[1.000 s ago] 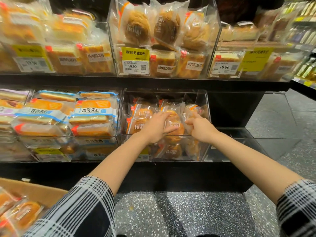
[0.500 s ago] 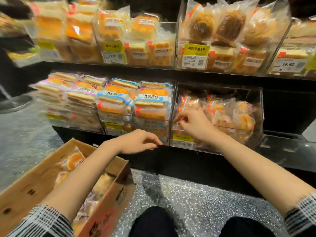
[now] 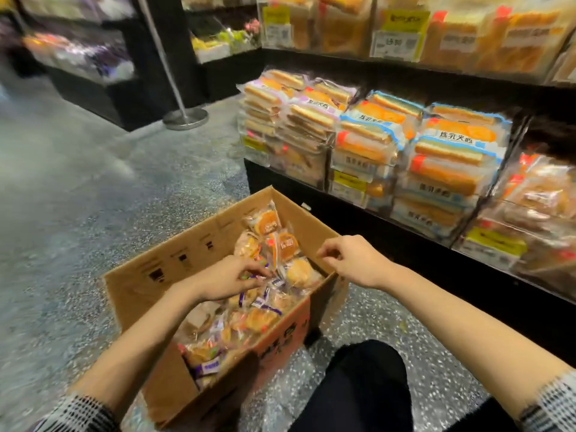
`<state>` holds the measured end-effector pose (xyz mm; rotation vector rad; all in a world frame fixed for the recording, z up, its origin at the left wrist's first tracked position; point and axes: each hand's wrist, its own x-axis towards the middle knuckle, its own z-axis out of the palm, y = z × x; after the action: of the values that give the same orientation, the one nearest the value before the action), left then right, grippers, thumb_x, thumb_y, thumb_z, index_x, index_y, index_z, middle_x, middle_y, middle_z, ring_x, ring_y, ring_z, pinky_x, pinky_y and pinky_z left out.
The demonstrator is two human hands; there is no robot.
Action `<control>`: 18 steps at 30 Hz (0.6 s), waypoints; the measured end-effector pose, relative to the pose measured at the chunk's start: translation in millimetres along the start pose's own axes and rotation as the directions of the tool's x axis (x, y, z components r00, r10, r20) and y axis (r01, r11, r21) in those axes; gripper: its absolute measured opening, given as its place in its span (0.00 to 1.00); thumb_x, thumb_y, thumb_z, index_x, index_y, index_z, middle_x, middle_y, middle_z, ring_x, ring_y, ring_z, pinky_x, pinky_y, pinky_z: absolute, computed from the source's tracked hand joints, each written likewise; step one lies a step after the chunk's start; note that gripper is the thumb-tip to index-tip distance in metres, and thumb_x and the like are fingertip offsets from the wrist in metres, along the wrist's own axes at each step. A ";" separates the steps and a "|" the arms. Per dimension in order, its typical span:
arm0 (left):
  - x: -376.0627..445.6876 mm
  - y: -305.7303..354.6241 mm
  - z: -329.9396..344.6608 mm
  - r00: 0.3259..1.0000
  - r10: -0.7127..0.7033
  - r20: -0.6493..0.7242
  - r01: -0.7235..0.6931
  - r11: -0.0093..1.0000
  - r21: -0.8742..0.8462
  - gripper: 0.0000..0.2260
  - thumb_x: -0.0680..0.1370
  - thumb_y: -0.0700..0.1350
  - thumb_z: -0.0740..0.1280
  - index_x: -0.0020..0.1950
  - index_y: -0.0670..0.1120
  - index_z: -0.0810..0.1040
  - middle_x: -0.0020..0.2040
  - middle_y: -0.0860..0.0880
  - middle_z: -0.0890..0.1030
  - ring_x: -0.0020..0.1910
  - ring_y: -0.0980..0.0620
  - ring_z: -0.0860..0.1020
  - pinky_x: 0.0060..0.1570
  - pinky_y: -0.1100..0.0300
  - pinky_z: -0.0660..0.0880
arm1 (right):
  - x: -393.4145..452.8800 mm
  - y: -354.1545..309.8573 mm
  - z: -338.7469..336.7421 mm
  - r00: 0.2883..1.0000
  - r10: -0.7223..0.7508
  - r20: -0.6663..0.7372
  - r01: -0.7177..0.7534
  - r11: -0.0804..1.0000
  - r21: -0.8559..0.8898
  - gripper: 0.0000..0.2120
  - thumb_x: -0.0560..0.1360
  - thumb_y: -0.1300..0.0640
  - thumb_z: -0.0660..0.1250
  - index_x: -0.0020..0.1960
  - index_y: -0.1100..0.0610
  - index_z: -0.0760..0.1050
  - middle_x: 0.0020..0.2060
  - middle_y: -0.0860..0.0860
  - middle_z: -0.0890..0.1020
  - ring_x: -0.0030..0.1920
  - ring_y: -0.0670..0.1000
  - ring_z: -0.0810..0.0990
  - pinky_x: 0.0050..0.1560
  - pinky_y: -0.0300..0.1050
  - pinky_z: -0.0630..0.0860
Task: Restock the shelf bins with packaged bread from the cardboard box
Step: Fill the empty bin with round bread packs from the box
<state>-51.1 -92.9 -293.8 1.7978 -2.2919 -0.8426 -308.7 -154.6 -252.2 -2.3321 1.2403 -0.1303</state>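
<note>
Head view only. Left hand point(image 3: 229, 277) reaches down into the open cardboard box point(image 3: 174, 260), palm down, fingers curled with tips among the packaged bread point(image 3: 288, 244); whether they pinch a packet I cannot tell, since the fingertips are blurred against the wrappers. Left forearm runs from 7 o'clock up to frame centre, checked sleeve point(image 3: 74, 413) at the wrist end of the frame's bottom edge. Right hand point(image 3: 352, 260) hovers over the box's rim at its 3 o'clock side, empty, fingers loosely bent with thumb and forefinger close together; forearm enters from 4 o'clock. Box sits on the speckled floor point(image 3: 78, 198) at frame centre-low, tilted diagonally, packed with round buns in clear wrappers at its far end and smaller purple-labelled packets nearer the person. Dark-trousered knee point(image 3: 364, 388) at 5 o'clock, just beside the box's near corner. Shelf bins point(image 3: 486, 244) at 2 to 3 o'clock hold stacked sandwich-bread packs with blue and purple edging; the rightmost clear bin holds round buns. Yellow price tags point(image 3: 349, 182) on the bin fronts, text unreadable. Metal post with round base point(image 3: 185, 118) at 11 o'clock, well apart from the box.
</note>
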 end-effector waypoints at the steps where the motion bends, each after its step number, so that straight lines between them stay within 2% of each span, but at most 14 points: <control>1: -2.4 -8.7 6.1 0.999 -0.032 -0.033 0.031 0.999 -0.011 0.16 0.77 0.56 0.64 0.61 0.51 0.80 0.58 0.58 0.79 0.56 0.64 0.76 0.56 0.70 0.69 | 5.7 -0.8 5.6 1.000 0.010 0.013 -0.010 1.000 -0.003 0.11 0.77 0.59 0.63 0.57 0.56 0.79 0.52 0.52 0.83 0.53 0.51 0.80 0.55 0.43 0.74; 3: 0.3 -28.6 22.0 0.989 -0.117 -0.090 0.111 0.992 -0.067 0.12 0.78 0.51 0.66 0.60 0.50 0.80 0.60 0.53 0.80 0.59 0.57 0.76 0.59 0.63 0.70 | 14.3 -0.6 15.3 0.999 0.029 0.037 -0.029 1.000 -0.004 0.11 0.77 0.58 0.63 0.57 0.55 0.79 0.52 0.51 0.82 0.53 0.51 0.80 0.57 0.47 0.75; 7: 34.0 -54.8 50.7 0.928 -0.336 -0.162 0.297 0.928 -0.226 0.11 0.78 0.44 0.66 0.59 0.49 0.80 0.58 0.51 0.82 0.54 0.55 0.79 0.55 0.63 0.73 | 26.5 6.0 24.4 0.994 0.087 0.068 -0.088 0.996 0.022 0.11 0.78 0.59 0.63 0.57 0.56 0.79 0.53 0.51 0.82 0.53 0.51 0.79 0.57 0.45 0.75; 9: 60.5 -58.0 62.6 0.881 -0.444 -0.164 0.369 0.861 -0.350 0.13 0.78 0.43 0.66 0.63 0.44 0.77 0.59 0.47 0.81 0.55 0.51 0.79 0.53 0.61 0.73 | 33.4 10.5 24.8 0.993 0.102 0.065 -0.104 0.994 0.028 0.11 0.78 0.59 0.63 0.57 0.55 0.79 0.52 0.51 0.82 0.53 0.50 0.79 0.57 0.45 0.75; 12: 105.5 -56.9 78.3 0.819 -0.530 -0.222 0.386 0.794 -0.470 0.18 0.77 0.41 0.67 0.66 0.40 0.70 0.53 0.44 0.79 0.51 0.44 0.78 0.47 0.57 0.73 | 43.6 21.3 27.2 0.991 0.132 0.038 -0.134 0.989 0.058 0.10 0.77 0.59 0.62 0.56 0.55 0.79 0.52 0.50 0.82 0.54 0.50 0.79 0.57 0.45 0.75; 14: 133.5 -56.3 87.6 0.786 -0.576 -0.225 0.403 0.753 -0.520 0.18 0.77 0.42 0.68 0.65 0.40 0.69 0.51 0.43 0.79 0.49 0.42 0.78 0.48 0.55 0.74 | 48.9 29.0 29.2 0.986 0.164 0.013 -0.164 0.981 0.103 0.09 0.77 0.58 0.63 0.55 0.53 0.79 0.50 0.49 0.82 0.54 0.50 0.78 0.60 0.49 0.74; 16: 154.6 -53.7 94.2 0.728 -0.666 -0.165 0.461 0.653 -0.600 0.14 0.77 0.44 0.69 0.57 0.38 0.72 0.45 0.41 0.79 0.42 0.44 0.78 0.46 0.53 0.74 | 51.4 34.4 30.5 0.984 0.179 0.018 -0.179 0.974 0.139 0.09 0.77 0.59 0.62 0.54 0.53 0.79 0.50 0.49 0.82 0.54 0.50 0.78 0.59 0.48 0.74; 17: 163.5 -54.2 97.5 0.685 -0.714 -0.145 0.477 0.590 -0.652 0.15 0.77 0.46 0.69 0.55 0.36 0.73 0.45 0.40 0.79 0.42 0.43 0.78 0.48 0.50 0.75 | 51.9 36.7 31.2 0.985 0.172 0.026 -0.174 0.974 0.149 0.09 0.78 0.59 0.62 0.55 0.54 0.79 0.50 0.50 0.82 0.54 0.49 0.78 0.57 0.45 0.75; 18: 170.9 -55.1 100.5 0.643 -0.756 -0.123 0.495 0.533 -0.686 0.19 0.76 0.48 0.70 0.57 0.34 0.74 0.48 0.38 0.81 0.47 0.42 0.79 0.49 0.50 0.75 | 51.7 38.5 31.8 0.986 0.160 0.034 -0.164 0.974 0.154 0.10 0.78 0.60 0.62 0.56 0.54 0.79 0.50 0.50 0.82 0.53 0.49 0.79 0.55 0.42 0.75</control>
<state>-94.9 -223.2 -447.0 2.1957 -0.8710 -0.9871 -297.8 -201.9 -305.2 -2.0855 1.3534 -0.1412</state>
